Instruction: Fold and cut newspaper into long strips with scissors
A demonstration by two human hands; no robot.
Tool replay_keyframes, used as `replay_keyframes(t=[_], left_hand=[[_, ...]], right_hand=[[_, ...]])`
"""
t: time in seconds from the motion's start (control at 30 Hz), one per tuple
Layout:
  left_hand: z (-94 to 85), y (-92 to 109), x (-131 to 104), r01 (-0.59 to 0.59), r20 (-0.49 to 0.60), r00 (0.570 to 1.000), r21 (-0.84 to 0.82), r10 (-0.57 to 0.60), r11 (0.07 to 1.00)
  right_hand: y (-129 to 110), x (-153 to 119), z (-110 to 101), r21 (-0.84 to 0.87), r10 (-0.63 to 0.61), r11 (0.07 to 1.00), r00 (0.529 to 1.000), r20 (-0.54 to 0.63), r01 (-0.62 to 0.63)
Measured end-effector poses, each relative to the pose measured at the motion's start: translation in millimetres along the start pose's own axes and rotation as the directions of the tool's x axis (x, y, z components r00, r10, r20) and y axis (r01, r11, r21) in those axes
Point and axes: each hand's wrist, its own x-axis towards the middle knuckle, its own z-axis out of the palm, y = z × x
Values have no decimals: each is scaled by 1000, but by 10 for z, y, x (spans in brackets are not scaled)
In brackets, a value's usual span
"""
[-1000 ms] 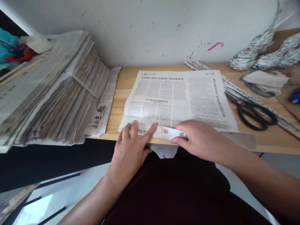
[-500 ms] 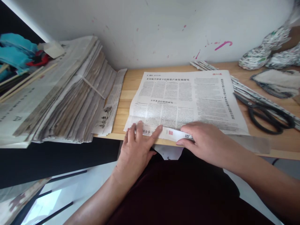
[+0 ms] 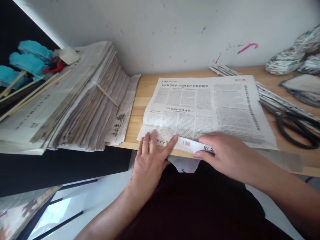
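Note:
A sheet of newspaper [image 3: 185, 100] lies flat on the wooden table, its near edge folded up into a narrow strip. My left hand [image 3: 152, 153] rests on the left part of that fold with fingers spread, pressing it against the tabletop. Farther right, my right hand [image 3: 220, 150] pinches the folded strip between thumb and fingers, the thumb at the near side. Between the two hands the white strip shows a small red seal mark and stands slightly raised. The part of the fold under my right palm is hidden.
On the left stands a thick stack of newspapers [image 3: 85, 106], topped with sticks and blue objects [image 3: 32, 56]. Newspaper strips [image 3: 125, 110] lie beside it. Black-handled scissors [image 3: 297, 126] and rolled paper tubes [image 3: 282, 96] lie at the right, near woven paper pieces [image 3: 285, 61]. A wall rises behind the table.
The view has shifted slightly, so everything sits a little farther right in the picture. Both hands keep nearly the same places on the newspaper's folded edge.

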Motion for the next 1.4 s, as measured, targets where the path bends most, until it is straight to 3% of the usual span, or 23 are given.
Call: replay_keyframes(t=[0.43,0.73,1.4], left_hand=[[-50,-24,32,-26,26,999,-10,27,1000],[-77,-12,44,-58,69,996,47,54,997],[-73,-9,-36,-61,36,997,-69,64,996]], right_hand=[[-62,-1,-87,7,31,999,999,23,-31],[140,-136,-92,5,78,997,995,62,-78],[167,-188,-74,25,52,998,999,-6,-52]])
